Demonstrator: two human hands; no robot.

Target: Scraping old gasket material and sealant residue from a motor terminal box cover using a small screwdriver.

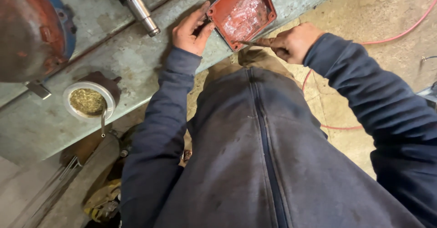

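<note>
We look down over our dark blue jacket at a grey, worn metal bench. At about twelve o'clock of the view lies a red square cover, shaped like a shallow tray, with its hollow side up and a pale, shiny crust inside. It rests on the bench, with its near corner at the bench edge.

Our left hand is at eleven o'clock from the middle, just beside the left edge of the red cover. Its fingers are spread and bent, and the fingertips touch the rim of the cover; it presses there and is not closed around anything.

Our right hand is at one o'clock, closed in a fist around a thin metal tool. The tip of the tool touches the near edge of the cover. We cannot tell what kind of tool it is, because the hand hides most of it.

At nine o'clock a round white tin with yellowish grease stands on the bench, with a small stick in it. At ten o'clock there is a rusty round machine part, and near it a steel shaft. A pink hose lies on the concrete floor at two o'clock.
</note>
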